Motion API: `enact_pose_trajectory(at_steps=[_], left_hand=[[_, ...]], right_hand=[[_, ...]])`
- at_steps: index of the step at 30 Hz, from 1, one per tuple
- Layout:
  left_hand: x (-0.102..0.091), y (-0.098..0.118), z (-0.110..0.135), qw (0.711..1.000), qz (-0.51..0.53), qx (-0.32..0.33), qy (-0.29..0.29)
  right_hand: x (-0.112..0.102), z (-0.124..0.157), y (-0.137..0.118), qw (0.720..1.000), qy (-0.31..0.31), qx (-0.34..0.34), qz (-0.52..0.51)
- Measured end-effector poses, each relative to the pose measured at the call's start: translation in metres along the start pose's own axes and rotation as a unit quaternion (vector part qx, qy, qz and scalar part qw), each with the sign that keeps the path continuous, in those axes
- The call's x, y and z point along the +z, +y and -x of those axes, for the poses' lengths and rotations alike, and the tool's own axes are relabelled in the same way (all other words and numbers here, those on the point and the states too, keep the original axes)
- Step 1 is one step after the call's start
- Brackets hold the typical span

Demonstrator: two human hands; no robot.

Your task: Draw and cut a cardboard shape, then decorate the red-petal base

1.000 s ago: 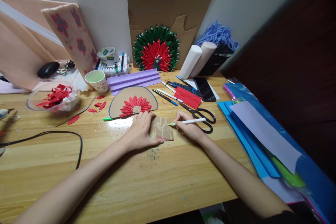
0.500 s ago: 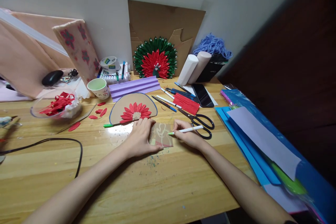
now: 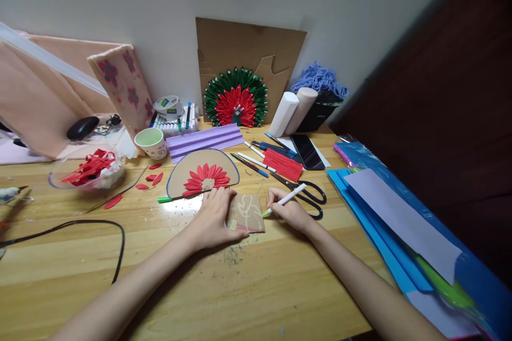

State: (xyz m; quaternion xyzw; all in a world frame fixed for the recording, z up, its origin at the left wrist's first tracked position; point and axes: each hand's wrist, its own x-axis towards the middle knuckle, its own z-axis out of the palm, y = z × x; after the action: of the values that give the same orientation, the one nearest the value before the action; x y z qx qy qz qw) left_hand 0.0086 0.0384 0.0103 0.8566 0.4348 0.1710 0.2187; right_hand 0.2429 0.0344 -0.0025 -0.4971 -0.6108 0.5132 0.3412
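Note:
A small brown cardboard piece with pale drawn lines lies on the wooden table. My left hand lies flat on its left edge, pressing it down. My right hand grips a white marker with a green tip; the tip touches the card's right edge. Just beyond the card sits a half-round cardboard fan with red petals glued on, and a green pen lies at its front edge.
Black scissors, red crepe paper, loose pens and a phone lie right of the fan. Blue and white paper sheets fill the right side. A cup, a bowl of red petals and a black cable are left.
My right hand turned the marker more upright and brought its tip down to the card's right edge. The view tilted up, so everything sits lower in the picture. My left hand stayed on the card.

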Motion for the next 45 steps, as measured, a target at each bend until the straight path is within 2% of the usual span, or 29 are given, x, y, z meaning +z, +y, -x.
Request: enact_pose_trajectory(at_steps=[6, 10, 14, 17, 22, 30, 40, 45], left_hand=[[-0.003, 0.004, 0.002, 1.0, 0.014, -0.007, -0.001], [-0.001, 0.003, 0.004, 1.0, 0.019, -0.012, 0.002], [0.003, 0.001, 0.005, 1.0, 0.014, -0.008, 0.011], [0.003, 0.001, 0.005, 1.0, 0.008, -0.011, 0.012], [0.002, 0.004, 0.004, 1.0, 0.007, -0.007, 0.011], [0.002, 0.003, 0.0, 1.0, -0.005, -0.004, 0.011], [0.001, 0.003, 0.0, 1.0, -0.02, -0.006, 0.001], [0.004, 0.002, -0.001, 1.0, -0.009, 0.0, 0.008]], right_hand=[[0.0, -0.003, 0.004, 0.991, 0.019, 0.022, -0.129], [0.001, -0.005, 0.004, 0.987, 0.025, 0.03, -0.157], [0.005, -0.002, -0.002, 0.995, 0.006, 0.0, -0.103], [0.012, 0.001, -0.007, 0.999, 0.014, -0.028, -0.042], [0.021, -0.006, -0.004, 0.997, 0.064, -0.03, -0.015], [0.02, -0.016, 0.0, 0.991, 0.126, -0.029, 0.037], [0.021, -0.012, -0.002, 0.993, 0.09, -0.025, 0.074], [0.021, -0.013, -0.001, 0.988, 0.104, -0.032, 0.111]])
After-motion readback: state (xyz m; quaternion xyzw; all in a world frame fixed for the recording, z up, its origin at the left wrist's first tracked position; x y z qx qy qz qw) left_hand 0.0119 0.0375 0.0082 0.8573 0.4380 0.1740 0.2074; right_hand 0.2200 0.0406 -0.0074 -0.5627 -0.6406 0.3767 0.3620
